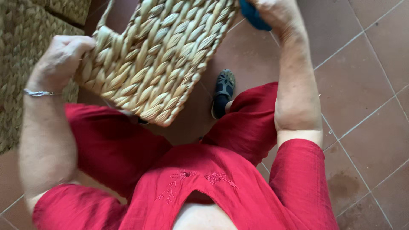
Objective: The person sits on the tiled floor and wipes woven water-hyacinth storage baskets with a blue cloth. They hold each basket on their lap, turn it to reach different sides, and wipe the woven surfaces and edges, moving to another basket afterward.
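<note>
Head view: left hand (61, 57) fists tight on the woven basket (159, 55) edge, right hand (277, 12) presses a blue cloth (254, 17); one-sided grip, basket could tip.

The person wears a loose red blouse (221, 187) with short sleeves, a slit neckline and small floral embroidery stitched in matching thread on the chest. Matching red trousers (115, 145) cover the legs. A thin silver bracelet (39, 92) circles the left wrist, and a dark strapped sandal (223, 91) covers one foot.
</note>
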Tool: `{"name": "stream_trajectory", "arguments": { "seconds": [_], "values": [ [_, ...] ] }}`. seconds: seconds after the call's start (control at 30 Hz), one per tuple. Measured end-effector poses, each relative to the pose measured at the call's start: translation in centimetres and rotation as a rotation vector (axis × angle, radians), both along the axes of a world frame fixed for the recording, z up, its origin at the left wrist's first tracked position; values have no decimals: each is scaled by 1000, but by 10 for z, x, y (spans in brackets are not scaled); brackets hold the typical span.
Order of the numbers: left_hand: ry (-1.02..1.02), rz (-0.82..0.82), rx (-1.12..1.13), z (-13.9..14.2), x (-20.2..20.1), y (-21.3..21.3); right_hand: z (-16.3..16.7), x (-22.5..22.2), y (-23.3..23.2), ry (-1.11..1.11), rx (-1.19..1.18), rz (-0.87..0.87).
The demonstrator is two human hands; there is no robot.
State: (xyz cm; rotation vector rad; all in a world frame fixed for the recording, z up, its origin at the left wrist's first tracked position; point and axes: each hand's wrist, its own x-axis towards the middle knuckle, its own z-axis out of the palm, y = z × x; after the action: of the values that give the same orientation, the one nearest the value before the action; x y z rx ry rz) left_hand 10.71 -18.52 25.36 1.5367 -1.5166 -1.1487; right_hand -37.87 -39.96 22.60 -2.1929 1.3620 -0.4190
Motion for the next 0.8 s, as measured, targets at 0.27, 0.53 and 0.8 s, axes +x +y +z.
{"name": "stream_trajectory", "arguments": {
  "seconds": [0.27,0.53,0.8],
  "values": [
    [-2,139,54,38,-25,-70,46,36,49,-577,137,284],
    [153,233,151,73,-39,-103,87,56,82,-778,332,434],
    [243,209,-97,74,-85,-68,89,31,86,-757,578,477]
  ]
}}
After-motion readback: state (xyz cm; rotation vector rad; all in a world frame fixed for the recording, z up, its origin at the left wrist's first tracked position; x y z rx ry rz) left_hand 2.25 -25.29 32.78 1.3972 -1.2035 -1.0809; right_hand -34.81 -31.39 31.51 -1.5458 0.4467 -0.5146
